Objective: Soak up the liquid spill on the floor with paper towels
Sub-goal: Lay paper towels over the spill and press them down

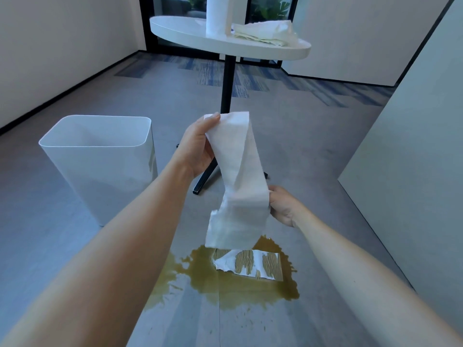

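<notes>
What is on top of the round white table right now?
A paper towel roll stands upright beside a crumpled pile of paper towels. The roll's top is out of frame.

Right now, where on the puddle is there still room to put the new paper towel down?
The puddle is bare on its left arm, toward the bin, and along its near edge. The far right part is taken: a soaked towel already lies there. The strip, held by the left hand and right hand, hangs just over that towel.
</notes>
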The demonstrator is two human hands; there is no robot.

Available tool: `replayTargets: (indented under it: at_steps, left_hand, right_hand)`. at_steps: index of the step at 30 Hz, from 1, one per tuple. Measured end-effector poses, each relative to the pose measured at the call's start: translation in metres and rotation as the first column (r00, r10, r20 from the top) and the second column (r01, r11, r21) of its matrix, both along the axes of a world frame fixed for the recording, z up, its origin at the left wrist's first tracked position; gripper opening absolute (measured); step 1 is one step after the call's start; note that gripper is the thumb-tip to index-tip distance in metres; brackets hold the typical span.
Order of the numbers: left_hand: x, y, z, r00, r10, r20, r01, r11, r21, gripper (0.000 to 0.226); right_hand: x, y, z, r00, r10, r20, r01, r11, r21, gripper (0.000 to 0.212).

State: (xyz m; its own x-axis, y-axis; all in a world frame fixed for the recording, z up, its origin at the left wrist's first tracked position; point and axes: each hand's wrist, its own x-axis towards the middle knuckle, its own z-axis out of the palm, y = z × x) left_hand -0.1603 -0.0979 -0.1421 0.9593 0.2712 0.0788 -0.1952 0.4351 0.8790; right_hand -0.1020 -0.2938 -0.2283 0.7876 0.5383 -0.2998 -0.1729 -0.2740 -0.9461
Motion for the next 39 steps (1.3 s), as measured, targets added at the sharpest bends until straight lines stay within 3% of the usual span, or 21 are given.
replayTargets:
  at_steps: [5, 10, 13, 15, 17, 19, 22, 24, 28, 30, 34, 36, 39]
  left_hand:
    - [-0.003, 0.002, 0.000, 0.998, 0.035, 0.053, -0.036, 0.999, 0.015, 0.016]
    - [-0.002, 0.005, -0.007, 0.997, 0.076, 0.007, -0.076, 0.989, 0.127, 0.018]
    - [0.000, 0.006, -0.012, 0.996, 0.087, -0.016, -0.082, 0.974, 0.212, 0.017]
    - [0.001, 0.007, -0.015, 0.994, 0.111, -0.007, -0.105, 0.961, 0.254, 0.018]
    - [0.002, 0.009, -0.018, 0.989, 0.149, -0.014, -0.139, 0.945, 0.295, 0.021]
    - [0.003, 0.012, -0.023, 0.975, 0.218, -0.035, -0.193, 0.920, 0.341, 0.024]
    - [0.006, 0.017, -0.031, 0.953, 0.297, -0.056, -0.252, 0.882, 0.398, 0.029]
    - [0.006, 0.019, -0.034, 0.943, 0.327, -0.055, -0.276, 0.865, 0.420, 0.033]
    - [0.009, 0.028, -0.038, 0.934, 0.356, -0.029, -0.319, 0.870, 0.376, 0.031]
    - [0.010, 0.032, -0.040, 0.923, 0.384, -0.018, -0.352, 0.863, 0.363, 0.028]
    - [0.009, 0.034, -0.042, 0.909, 0.417, 0.019, -0.402, 0.860, 0.315, 0.026]
    - [0.009, 0.035, -0.046, 0.908, 0.419, 0.009, -0.391, 0.838, 0.380, 0.024]
    - [0.007, 0.035, -0.059, 0.935, 0.348, -0.069, -0.265, 0.815, 0.515, 0.025]
  right_hand:
    - [-0.010, -0.003, -0.005, 0.975, 0.141, -0.174, -0.122, 0.986, 0.118, 0.012]
    - [-0.013, 0.004, -0.013, 0.961, 0.190, -0.199, -0.151, 0.969, 0.196, 0.019]
    - [-0.016, 0.009, -0.009, 0.966, 0.206, -0.155, -0.189, 0.975, 0.118, 0.006]
    - [-0.020, 0.013, -0.004, 0.984, 0.145, -0.104, -0.146, 0.989, 0.005, 0.011]
    - [-0.023, 0.015, -0.002, 0.996, 0.088, -0.026, -0.091, 0.983, -0.156, 0.028]
    - [-0.025, 0.016, -0.005, 0.998, 0.039, -0.042, -0.046, 0.980, -0.193, 0.053]
    - [-0.027, 0.012, -0.012, 0.972, 0.041, -0.230, -0.037, 0.999, 0.022, 0.085]
    - [-0.026, 0.007, -0.014, 0.922, 0.153, -0.355, -0.091, 0.978, 0.186, 0.096]
    - [-0.023, 0.000, -0.015, 0.856, 0.332, -0.396, -0.201, 0.920, 0.336, 0.112]
    - [-0.020, -0.004, -0.017, 0.855, 0.376, -0.357, -0.282, 0.915, 0.289, 0.102]
    - [-0.023, -0.008, -0.011, 0.841, 0.435, -0.322, -0.402, 0.900, 0.167, 0.052]
    - [-0.023, -0.008, -0.005, 0.860, 0.415, -0.298, -0.393, 0.910, 0.132, 0.028]
    - [-0.016, -0.004, 0.011, 0.901, 0.414, -0.127, -0.414, 0.910, 0.026, 0.030]
